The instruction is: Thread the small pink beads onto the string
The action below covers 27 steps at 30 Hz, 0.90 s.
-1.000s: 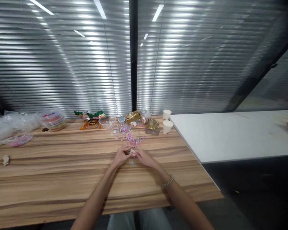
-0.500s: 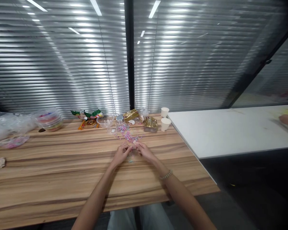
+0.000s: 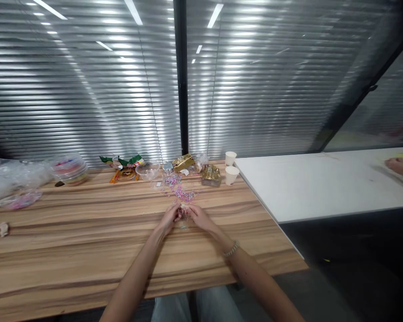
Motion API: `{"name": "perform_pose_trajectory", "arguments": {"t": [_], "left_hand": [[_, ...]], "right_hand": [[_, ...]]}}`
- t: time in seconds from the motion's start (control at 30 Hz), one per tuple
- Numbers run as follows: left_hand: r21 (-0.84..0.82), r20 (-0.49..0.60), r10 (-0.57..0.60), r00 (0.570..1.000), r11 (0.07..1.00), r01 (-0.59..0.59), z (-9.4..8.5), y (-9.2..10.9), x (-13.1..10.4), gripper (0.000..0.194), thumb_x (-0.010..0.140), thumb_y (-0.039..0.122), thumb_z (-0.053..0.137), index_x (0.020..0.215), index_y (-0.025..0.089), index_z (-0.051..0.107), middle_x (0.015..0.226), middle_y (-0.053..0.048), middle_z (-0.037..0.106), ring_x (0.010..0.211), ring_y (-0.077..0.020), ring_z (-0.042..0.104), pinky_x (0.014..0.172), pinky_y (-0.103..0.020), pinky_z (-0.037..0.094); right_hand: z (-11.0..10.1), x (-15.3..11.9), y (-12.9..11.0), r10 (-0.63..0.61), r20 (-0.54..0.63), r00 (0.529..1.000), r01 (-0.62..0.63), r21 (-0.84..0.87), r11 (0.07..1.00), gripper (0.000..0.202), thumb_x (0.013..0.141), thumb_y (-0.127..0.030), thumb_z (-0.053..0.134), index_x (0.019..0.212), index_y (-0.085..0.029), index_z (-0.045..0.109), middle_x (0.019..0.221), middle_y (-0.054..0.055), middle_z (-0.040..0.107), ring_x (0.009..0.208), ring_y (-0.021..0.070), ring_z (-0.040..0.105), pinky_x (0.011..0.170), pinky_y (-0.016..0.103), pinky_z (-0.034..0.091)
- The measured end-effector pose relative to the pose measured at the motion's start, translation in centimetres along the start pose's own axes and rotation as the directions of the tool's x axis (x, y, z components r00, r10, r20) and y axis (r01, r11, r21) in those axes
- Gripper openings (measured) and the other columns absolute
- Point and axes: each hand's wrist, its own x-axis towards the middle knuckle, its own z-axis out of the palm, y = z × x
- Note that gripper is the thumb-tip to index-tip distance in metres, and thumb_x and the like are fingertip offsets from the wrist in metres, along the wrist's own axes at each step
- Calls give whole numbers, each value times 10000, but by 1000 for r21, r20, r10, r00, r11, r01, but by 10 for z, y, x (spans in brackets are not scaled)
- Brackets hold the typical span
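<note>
My left hand [image 3: 170, 215] and my right hand [image 3: 195, 215] meet over the wooden table [image 3: 87, 250], fingers closed around a small pale lump [image 3: 184, 206] between them. The lump's shape is mostly hidden by the fingertips. Just beyond the hands, small pink, purple and blue pieces [image 3: 183, 194] lie scattered on the wood. More of them surround a clear jar [image 3: 168, 168] with a silvery top. A few tiny bits [image 3: 183, 227] rest on the near side of the hands.
Behind stand a clear bowl [image 3: 147, 170], gold packets [image 3: 211, 174], green snack bags [image 3: 130, 161] and two paper cups [image 3: 232, 175]. Stacked tubs [image 3: 69, 169] and plastic bags [image 3: 16, 176] are at left. Another person's hand [image 3: 401, 165] is over the white table [image 3: 289, 188].
Both my hands have drawn slightly nearer to me and closer together, with the pale lump between them. The other person's hand has shifted slightly left.
</note>
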Motion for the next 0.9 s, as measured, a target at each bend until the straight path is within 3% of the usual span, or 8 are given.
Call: {"name": "perform_pose_trajectory", "arguments": {"t": [0.07,0.17,0.27,0.37,0.5,0.67,0.9], "left_hand": [[-30,4,-29,1000,999,29,-5,1,0,351,637,460,670,640,141,526,509,52,454,434,-52,366,400,-178,214],[-18,9,-9,1000,1000,10,-9,2,-1,361,629,463,690,671,134,547,535,40,492,439,-48,389,402,-175,218],[72,15,76,997,994,-77,-10,3,-2,369,678,501,644,713,142,567,552,30,512,450,-61,426,411,-175,248],[230,71,204,976,949,-215,-9,6,-4,354,711,495,619,723,141,604,692,-12,561,557,-94,511,478,-189,367],[401,95,283,954,867,-297,-11,10,-5,356,738,494,587,762,145,651,768,-42,585,659,-136,555,547,-217,437],[334,11,211,977,921,-202,-17,14,-2,499,740,511,575,1109,174,564,642,10,583,526,-121,533,487,-224,423],[321,-4,268,963,913,-252,-20,15,-2,400,720,464,624,958,145,656,880,-84,670,809,-176,612,711,-271,482]], "right_hand": [[0,-1,0,-77,62,995,87,-175,981,342,919,-376,342,835,-177,607,785,34,626,694,144,531,665,259,428],[-2,-3,2,-84,123,989,125,-377,918,281,919,-281,348,921,-204,618,845,35,653,726,153,557,691,255,418],[-3,-5,4,-45,108,993,96,-534,840,267,909,-244,356,942,-219,620,820,33,664,681,155,565,644,243,396],[-4,-6,4,-36,90,995,83,-605,792,287,916,-243,335,960,-225,618,813,34,670,642,155,566,596,237,370],[-1,-7,2,-76,122,990,132,-560,818,271,912,-234,356,969,-220,620,816,37,668,659,153,570,609,239,373],[3,-5,-4,-123,171,978,180,-378,908,295,924,-278,352,901,-202,636,812,39,660,725,157,565,672,248,394],[-2,-1,-8,-60,43,997,67,-194,979,360,913,-378,357,793,-176,630,731,24,630,648,143,524,622,246,382]]}}
